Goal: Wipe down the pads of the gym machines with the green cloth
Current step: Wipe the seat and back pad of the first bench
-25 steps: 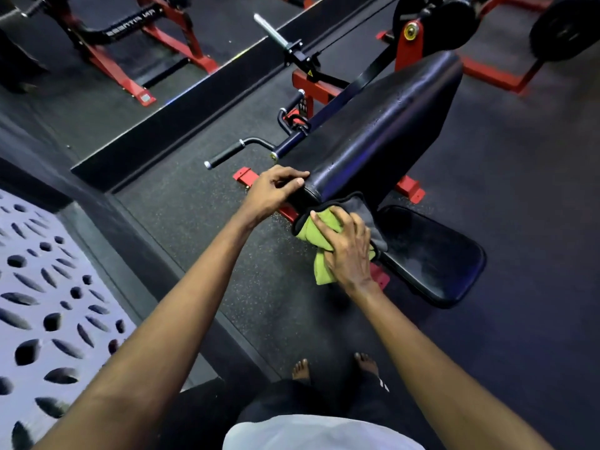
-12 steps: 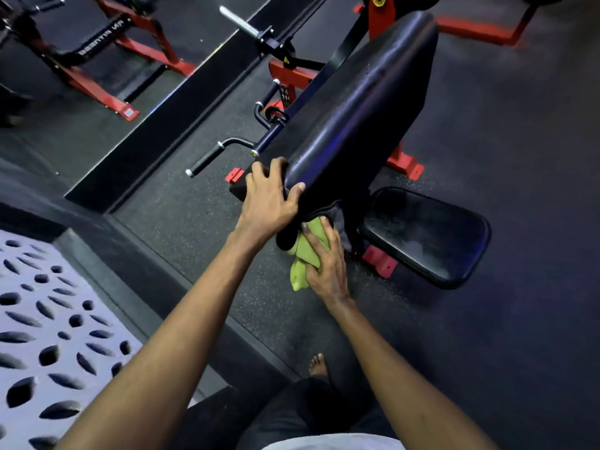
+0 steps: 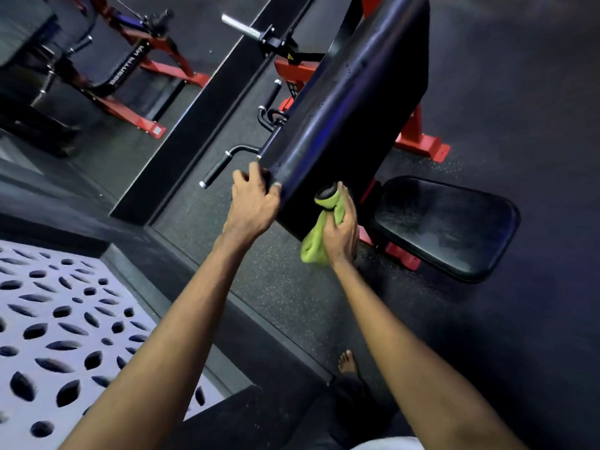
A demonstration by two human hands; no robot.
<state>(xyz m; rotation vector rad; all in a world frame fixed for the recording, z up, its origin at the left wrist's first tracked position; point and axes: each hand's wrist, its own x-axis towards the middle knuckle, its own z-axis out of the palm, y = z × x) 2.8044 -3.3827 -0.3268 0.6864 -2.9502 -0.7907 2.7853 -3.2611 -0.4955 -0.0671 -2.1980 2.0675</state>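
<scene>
Left hand [image 3: 255,203] grips the lower left corner of the back pad [image 3: 350,102], fingers curled over its edge. Right hand [image 3: 341,228] holds the cloth [image 3: 313,251], fingers wrapped round it. The cloth is green and bunched, pressed against the lower end of the back pad. Its top wraps a small black round part there, which cannot be identified, and its tail hangs below the hand.

The back pad is black, shiny, tilted, and runs up to the top edge. Seat pad [image 3: 444,222] is black and sits low, just right of the right hand. Red frame [image 3: 422,144] stands under both pads. Black handle [image 3: 216,172] sticks out just left of the left hand, not touched.

Dark speckled floor [image 3: 519,319]. One bare foot [image 3: 347,362] stands on it at the bottom. White perforated panel [image 3: 48,319] at lower left. Another red machine [image 3: 130,76] at upper left.
</scene>
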